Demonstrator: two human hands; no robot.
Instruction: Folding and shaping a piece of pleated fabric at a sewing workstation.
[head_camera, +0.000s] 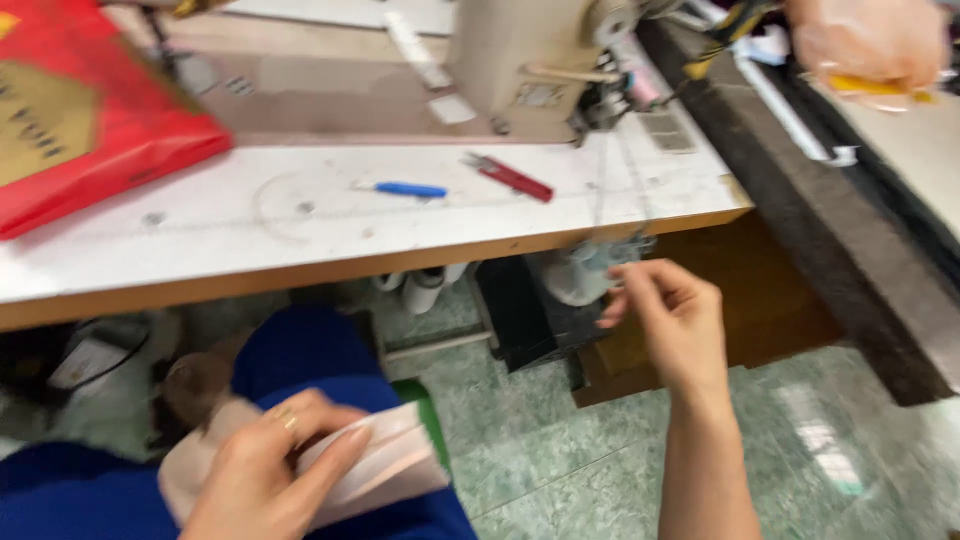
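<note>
Stretched across the upper view: a white worktable (300, 235) with a wooden edge. Stood at its back, right of centre: a beige sewing machine (530, 65). Lay on the table's left end: a red bag (80, 120) with gold print. Showed below, over the lap: blue clothing (300, 360). Rested on that lap, low in the view: a folded piece of pale pink fabric (385, 470) with a green edge, clamped between thumb and curled fingers of the left hand (265, 475). Hovered just under the table's right edge: the right hand (675, 330), fingertips pinched on thin threads (615, 215) running up to the machine. Lay on the tabletop, near each other: red thread snips (510, 177) and a blue pen (410, 189).
</note>
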